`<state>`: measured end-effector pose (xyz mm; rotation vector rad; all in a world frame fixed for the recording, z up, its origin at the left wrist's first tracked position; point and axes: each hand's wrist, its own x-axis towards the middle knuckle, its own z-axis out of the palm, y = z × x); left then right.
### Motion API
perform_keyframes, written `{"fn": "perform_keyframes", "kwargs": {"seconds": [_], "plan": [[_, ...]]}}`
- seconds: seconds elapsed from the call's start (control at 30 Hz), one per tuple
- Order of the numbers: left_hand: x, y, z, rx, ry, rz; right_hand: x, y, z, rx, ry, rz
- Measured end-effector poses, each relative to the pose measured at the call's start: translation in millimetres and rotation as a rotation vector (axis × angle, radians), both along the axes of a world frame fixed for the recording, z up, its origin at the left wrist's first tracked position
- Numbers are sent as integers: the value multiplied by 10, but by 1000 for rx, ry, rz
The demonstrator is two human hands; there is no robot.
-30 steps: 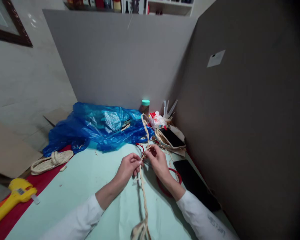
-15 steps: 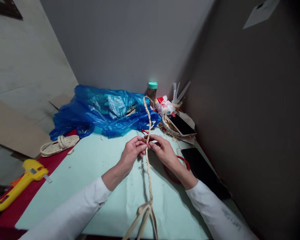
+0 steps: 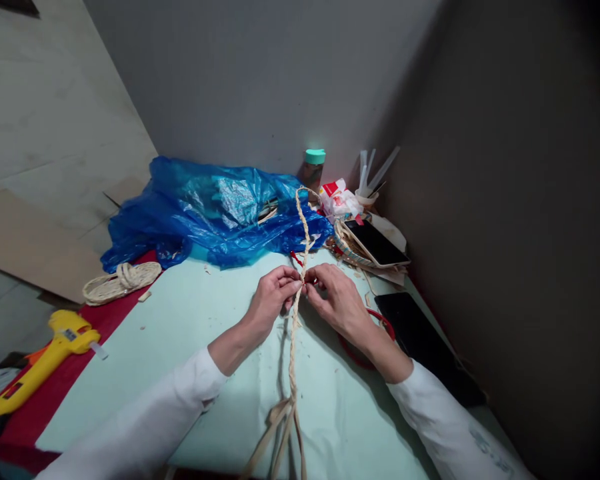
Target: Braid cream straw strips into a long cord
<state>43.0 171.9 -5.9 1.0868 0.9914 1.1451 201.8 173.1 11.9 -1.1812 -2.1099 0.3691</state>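
Fingers of our left hand (image 3: 271,296) are pinching the braided cord (image 3: 293,353) above the tabletop (image 3: 190,320), those of our right hand (image 3: 338,300) are curling against it, grip unclear, and we are judging it light, soft, best held where tightly plaited.

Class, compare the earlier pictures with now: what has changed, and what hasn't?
The view has tipped down, showing more of the loose ends of the braid. The right hand has moved level with the left hand at the braid; neither visibly let go or took anything new. The yellow glue gun, blue bag and phone stay put.
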Motion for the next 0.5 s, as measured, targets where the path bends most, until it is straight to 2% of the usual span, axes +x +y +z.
{"fn": "perform_keyframes", "kwargs": {"seconds": [0.13,0.27,0.4,0.5], "plan": [[4,8,24,14,24,-22,-38,-15,-58,0,9,-37],[30,-13,91,10,40,5,-64,-20,-79,53,-83,-86],[55,-48,130,-16,5,37,-22,60,-136,206,-131,-32],[59,-39,120,-13,-33,52,25,187,-196,275,-133,69]]}}
